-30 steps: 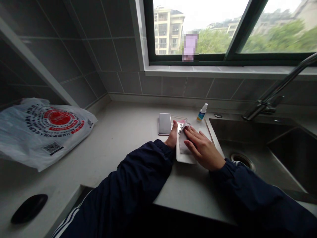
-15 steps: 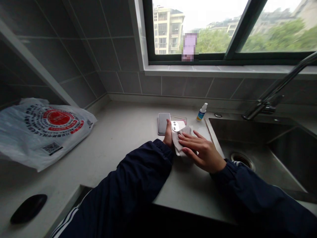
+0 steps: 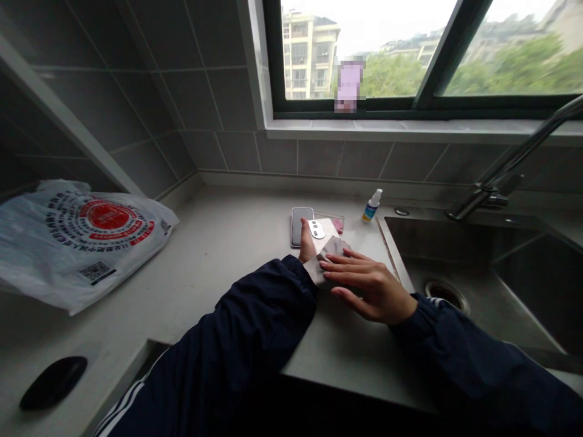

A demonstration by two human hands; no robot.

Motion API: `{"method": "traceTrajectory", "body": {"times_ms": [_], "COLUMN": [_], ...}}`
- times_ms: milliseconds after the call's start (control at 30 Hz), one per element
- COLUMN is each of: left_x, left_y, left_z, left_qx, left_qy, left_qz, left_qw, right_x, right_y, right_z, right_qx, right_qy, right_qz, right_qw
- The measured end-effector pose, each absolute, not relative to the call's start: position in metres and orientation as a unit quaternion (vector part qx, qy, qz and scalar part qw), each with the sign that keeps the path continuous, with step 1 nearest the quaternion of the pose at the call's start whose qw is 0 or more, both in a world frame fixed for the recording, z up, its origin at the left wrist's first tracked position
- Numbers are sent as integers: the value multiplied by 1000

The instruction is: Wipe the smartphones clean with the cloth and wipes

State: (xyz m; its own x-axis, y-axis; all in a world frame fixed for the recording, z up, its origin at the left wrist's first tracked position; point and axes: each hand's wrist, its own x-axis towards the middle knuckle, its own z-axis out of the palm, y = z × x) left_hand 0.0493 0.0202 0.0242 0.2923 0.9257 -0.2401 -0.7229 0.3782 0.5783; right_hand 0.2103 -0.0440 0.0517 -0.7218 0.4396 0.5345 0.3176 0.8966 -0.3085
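Note:
My left hand (image 3: 308, 241) is closed around a smartphone (image 3: 325, 228) with a pale back, its camera block facing up. My right hand (image 3: 364, 279) lies over a thin greyish cleaning cloth (image 3: 334, 247), fingers stretched out and pressing it against the lower part of the phone's back. Its thumb is apart from the other fingers. Behind my left hand, a second phone (image 3: 302, 221) with a dark screen lies on the counter. Next to it is a clear phone case (image 3: 337, 223) with a pink patch, partly hidden by the held phone.
A small spray bottle (image 3: 372, 206) stands upright near the sink's (image 3: 392, 243) left edge. A chrome faucet (image 3: 476, 200) rises at the right. On the left lie a white plastic bag (image 3: 40, 243) and a black oval object (image 3: 53, 383). The window (image 3: 364, 36) is ahead.
My right hand and the cloth have slid slightly down the phone's back, towards me. The phone has tilted a little to the left, and more of its back shows.

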Motion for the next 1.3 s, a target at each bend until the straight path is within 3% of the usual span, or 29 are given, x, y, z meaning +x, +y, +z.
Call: {"method": "traceTrajectory", "body": {"times_ms": [200,500,1300], "left_x": [49,52,67], "left_y": [18,29,12], "left_z": [30,22,26], "left_qx": [157,131,207], "left_qy": [281,274,131], "left_qz": [512,544,496], "left_qw": [796,782,833], "right_x": [208,205,210], "right_y": [-44,-42,-29], "right_z": [51,48,36], "right_qx": [-215,-232,-457], "right_qy": [-933,-929,-852], "right_qz": [102,71,26], "right_qw": [269,280,254]}}
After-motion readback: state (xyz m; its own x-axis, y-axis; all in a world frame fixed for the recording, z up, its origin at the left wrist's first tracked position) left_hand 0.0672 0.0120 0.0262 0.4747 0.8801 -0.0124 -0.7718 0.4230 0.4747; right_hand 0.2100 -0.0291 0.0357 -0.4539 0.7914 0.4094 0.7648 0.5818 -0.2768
